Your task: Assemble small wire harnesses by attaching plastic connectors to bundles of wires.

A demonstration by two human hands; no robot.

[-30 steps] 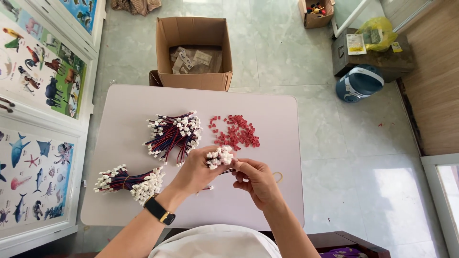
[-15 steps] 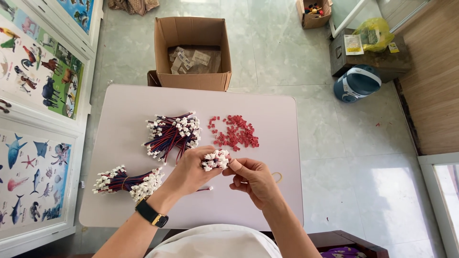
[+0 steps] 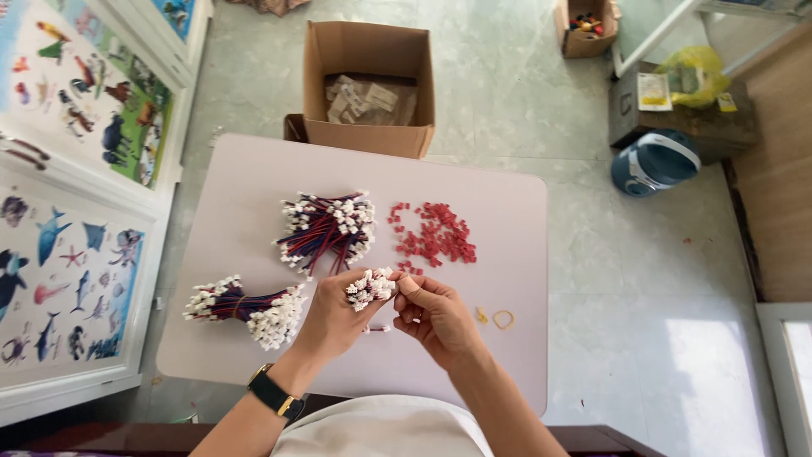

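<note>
White-tipped wire cluster: held above the near middle of the bench, pinched in the grip of the left hand, fingers curled round its hidden lower end. Right hand: just right of the cluster, thumb and forefinger pressed together at its edge; what they pinched was too small to tell. Loose bundle of red, blue and black wires: lay at bench centre, far from the hands. Tied bundle: lay left of the left hand. Red connector pile: right of the loose bundle. Rubber band: right of the right hand. Cardboard box: on the floor beyond the far edge.
</note>
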